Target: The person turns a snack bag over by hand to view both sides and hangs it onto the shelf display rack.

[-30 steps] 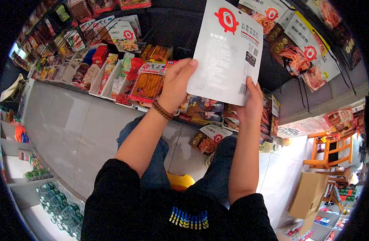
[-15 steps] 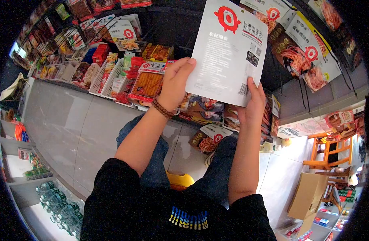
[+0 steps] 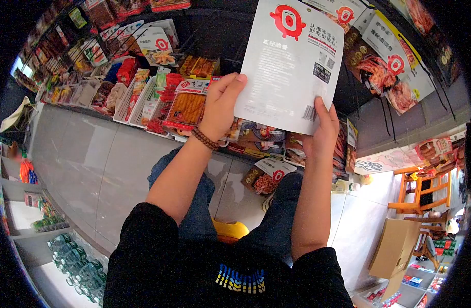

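A white snack bag with a red cartoon figure, printed text and a barcode is held up before me, its printed back toward the camera. My left hand pinches its left edge, thumb on the front; a brown bead bracelet circles that wrist. On the lower right edge, my right hand grips the bag with the thumb near the barcode. The fingers behind the bag are hidden. Below, another snack bag lies by my knee on the floor.
Packaged snacks and white baskets line the low shelf ahead. Hanging bags are at the upper right. Bottled drinks stand lower left. A cardboard box and a wooden chair are at right. A yellow stool shows beneath me.
The bag and both hands have shifted very slightly left, with the bag's tilt a little altered. Both hands keep their grip.
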Demonstrator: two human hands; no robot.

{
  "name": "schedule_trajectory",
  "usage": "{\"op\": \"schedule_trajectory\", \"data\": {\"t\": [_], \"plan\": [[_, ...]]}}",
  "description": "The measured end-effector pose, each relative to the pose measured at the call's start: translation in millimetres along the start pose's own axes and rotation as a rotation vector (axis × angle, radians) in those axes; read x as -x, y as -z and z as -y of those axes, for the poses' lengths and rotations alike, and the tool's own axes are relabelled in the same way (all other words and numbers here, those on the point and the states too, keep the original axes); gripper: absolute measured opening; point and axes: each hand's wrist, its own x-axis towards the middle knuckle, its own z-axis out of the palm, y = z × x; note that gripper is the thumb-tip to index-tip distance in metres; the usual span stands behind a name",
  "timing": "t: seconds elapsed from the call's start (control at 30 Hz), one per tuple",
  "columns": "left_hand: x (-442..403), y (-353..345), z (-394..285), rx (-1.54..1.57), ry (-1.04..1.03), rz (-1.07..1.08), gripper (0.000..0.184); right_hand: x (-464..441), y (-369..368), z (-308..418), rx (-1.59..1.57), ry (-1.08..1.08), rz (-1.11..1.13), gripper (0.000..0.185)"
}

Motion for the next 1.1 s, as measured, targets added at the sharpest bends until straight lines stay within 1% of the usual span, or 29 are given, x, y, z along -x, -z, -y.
{"op": "schedule_trajectory", "data": {"t": [0.37, 0.47, 0.57, 0.63, 0.77, 0.83, 0.87, 0.93, 1.07, 1.1], "plan": [[-0.2, -0.3, 1.8, -0.013, 0.001, -0.004, 0.027, 1.2, 0.1, 1.1, 0.007, 0.041, 0.013, 0.023], [0.2, -2.6, 0.5, -0.016, 0.018, -0.034, 0.027, 0.0, 2.6, 0.7, 0.013, 0.048, 0.020, 0.025], [-1.6, 0.5, 2.1, -0.079, 0.035, -0.025, 0.027, 0.0, 1.8, 2.2, 0.033, 0.056, 0.021, 0.025], [-4.3, 3.0, 4.9, -0.187, -0.044, -0.005, 0.026, -0.8, 2.2, 1.8, 0.014, 0.049, 0.006, 0.024], [-2.1, 0.0, 0.1, -0.224, -0.081, 0.004, 0.026, -2.8, 6.5, 1.6, 0.044, 0.078, -0.011, 0.026], [-2.0, 0.8, 0.0, -0.350, -0.152, 0.009, 0.027, -2.2, 8.6, 2.7, 0.097, 0.113, 0.015, 0.027], [-2.6, 2.2, 1.6, -0.349, -0.157, 0.015, 0.027, -0.9, 7.7, 4.3, 0.094, 0.120, 0.013, 0.027], [-3.9, 4.3, 4.3, -0.367, -0.128, 0.008, 0.028, 2.6, 3.2, 7.1, 0.090, 0.158, 0.003, 0.021], [-1.9, 0.4, 1.7, -0.332, -0.117, -0.003, 0.029, 0.6, 7.0, 3.6, 0.112, 0.180, 0.016, 0.022], [-2.5, 0.6, 2.9, -0.363, -0.129, -0.015, 0.030, 0.8, 7.6, 3.6, 0.109, 0.187, 0.013, 0.022]]}}
